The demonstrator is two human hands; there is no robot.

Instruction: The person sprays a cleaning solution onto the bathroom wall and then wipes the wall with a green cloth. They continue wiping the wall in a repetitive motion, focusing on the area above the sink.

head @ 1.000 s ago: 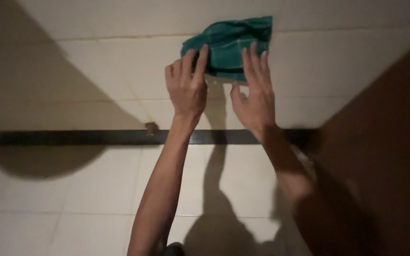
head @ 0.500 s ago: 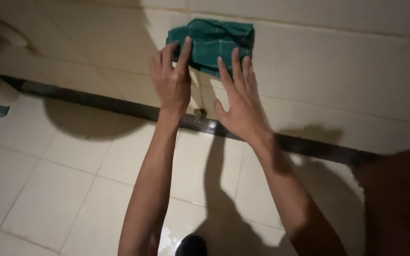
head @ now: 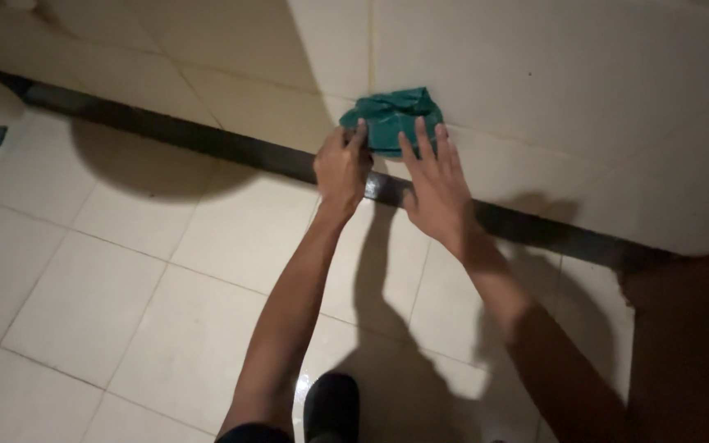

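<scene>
Setting: cream tiled wall (head: pixel 551 90) meeting a tiled floor (head: pixel 84 295), with a dark strip (head: pixel 207 141) along the wall's foot.
Cloth: green cloth (head: pixel 394 116), bunched, on the wall's lowest tile row just above the strip, long axis along the strip.
Left hand: left hand (head: pixel 341 168) fingers curled on the cloth's lower left edge, pinching or pressing, cannot tell.
Right hand: right hand (head: pixel 436 184) spread flat, fingertips (head: pixel 421 130) touching the cloth's lower right edge, gripping nothing.
Direction: cloth lies just beyond both hands, up the wall; both equally near.
Foreground: dark shoe (head: pixel 331 404) on the floor's near edge.

The green cloth (head: pixel 394 120) now sits lower on the tiled wall (head: pixel 551 82), bunched smaller under the fingertips. The left hand (head: pixel 342 168) curls tighter than before; the right hand (head: pixel 436 184) spreads flatter just below it.
</scene>
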